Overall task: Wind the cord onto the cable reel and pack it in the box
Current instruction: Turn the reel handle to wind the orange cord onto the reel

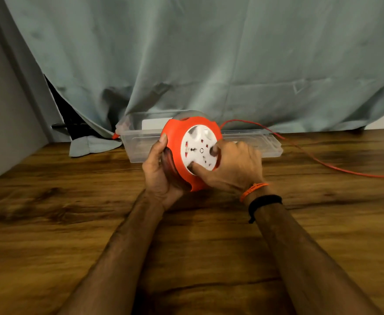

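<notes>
An orange cable reel (177, 130) with a white socket face is held above the wooden table, tilted toward me. My left hand (158, 173) grips its left rim from below and behind. On the white face rests my right hand (229, 167), thumb and fingers pressed into its recesses. An orange cord (318, 161) leaves the reel's upper right, arcs over the box and trails across the table to the right edge of view. A clear plastic box (270, 146) lies open behind the reel.
The wooden table (72, 223) stretches toward me. A grey-green curtain (209, 64) hangs behind the box, its hem on the tabletop. A small orange piece (115, 135) pokes out at the box's left end. A wall stands at left.
</notes>
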Demonstrator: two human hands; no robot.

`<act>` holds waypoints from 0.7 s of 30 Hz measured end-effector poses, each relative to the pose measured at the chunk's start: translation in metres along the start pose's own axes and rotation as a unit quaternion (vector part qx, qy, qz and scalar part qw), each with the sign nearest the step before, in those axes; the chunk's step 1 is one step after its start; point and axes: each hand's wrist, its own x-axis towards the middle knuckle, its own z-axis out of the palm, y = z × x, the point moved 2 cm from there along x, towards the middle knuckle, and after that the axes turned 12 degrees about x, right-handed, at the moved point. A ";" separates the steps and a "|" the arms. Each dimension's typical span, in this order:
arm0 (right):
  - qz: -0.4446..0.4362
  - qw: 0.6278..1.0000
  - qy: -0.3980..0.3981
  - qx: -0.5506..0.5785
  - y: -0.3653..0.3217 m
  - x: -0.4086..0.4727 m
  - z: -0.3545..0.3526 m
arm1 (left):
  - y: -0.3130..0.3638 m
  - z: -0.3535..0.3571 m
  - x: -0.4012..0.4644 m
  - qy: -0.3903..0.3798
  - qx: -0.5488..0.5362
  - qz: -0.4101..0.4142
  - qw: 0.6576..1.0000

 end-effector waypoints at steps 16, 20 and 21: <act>-0.009 0.991 -0.052 0.125 -0.004 0.009 -0.018 | 0.002 0.002 -0.003 0.006 0.002 -0.022 1.000; -0.057 0.989 -0.092 0.102 0.005 0.011 -0.024 | -0.001 0.001 -0.001 0.000 0.013 -0.030 0.999; -0.063 0.988 -0.103 0.095 0.006 0.011 -0.023 | -0.001 0.001 -0.001 -0.002 0.015 -0.033 0.999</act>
